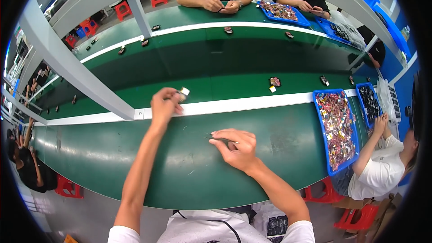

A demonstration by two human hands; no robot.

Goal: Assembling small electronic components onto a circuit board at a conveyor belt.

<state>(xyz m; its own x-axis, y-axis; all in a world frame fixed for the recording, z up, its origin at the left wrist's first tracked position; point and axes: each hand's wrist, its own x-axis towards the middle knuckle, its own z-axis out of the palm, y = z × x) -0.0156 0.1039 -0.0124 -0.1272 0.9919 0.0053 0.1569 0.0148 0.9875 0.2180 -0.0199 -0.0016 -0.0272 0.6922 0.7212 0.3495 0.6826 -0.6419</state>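
Observation:
My left hand (164,106) reaches over the white rail at the belt's near edge. Between its fingertips is a small dark part with a white square tab (184,92); some blur hides its detail. Lower and to the right, above the green worktop (198,171), my right hand (236,149) is closed on a pair of dark tweezers (218,137), whose tips point left. Further right on the belt lies a similar small reddish part (275,81) with a white tab next to it.
A blue tray (356,146) of small reddish and white parts stands at right, with a blue tray of black parts (370,101) beyond. Small parts dot the green belt (216,67). A grey frame post (81,74) slants at left. Co-workers sit across and at both sides.

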